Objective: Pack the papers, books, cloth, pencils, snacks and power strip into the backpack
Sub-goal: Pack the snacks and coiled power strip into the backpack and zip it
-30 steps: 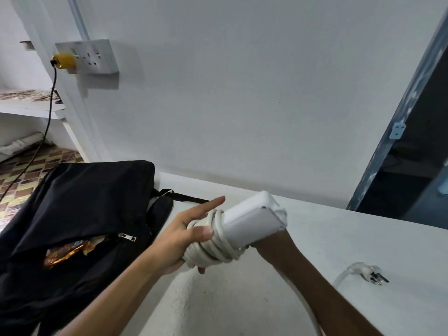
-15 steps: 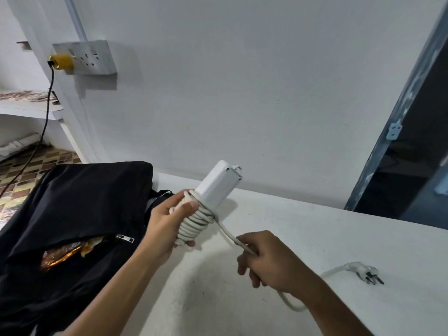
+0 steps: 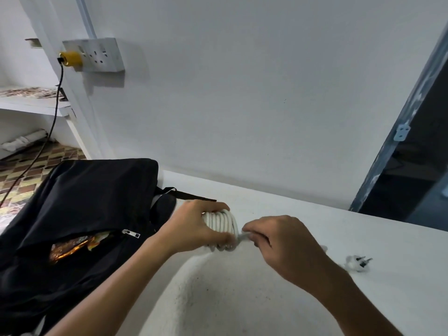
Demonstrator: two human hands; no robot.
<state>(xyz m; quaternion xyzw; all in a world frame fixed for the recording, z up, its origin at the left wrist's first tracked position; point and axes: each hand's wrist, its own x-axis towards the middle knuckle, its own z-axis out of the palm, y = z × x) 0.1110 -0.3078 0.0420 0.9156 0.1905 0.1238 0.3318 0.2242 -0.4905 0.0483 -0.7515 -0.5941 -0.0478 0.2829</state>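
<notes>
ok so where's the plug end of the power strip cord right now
In the head view the plug lies loose on the white table at the right, just beyond the right hand, well away from the backpack on the left.

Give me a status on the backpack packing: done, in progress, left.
Done: a shiny snack packet already sits in the open front pocket of the backpack. In hand: the left hand grips the power strip's coiled cord while the right hand pinches the cord beside the coil. Left: the plug end lies loose on the white counter; the bundle isn't in the bag yet.
</notes>
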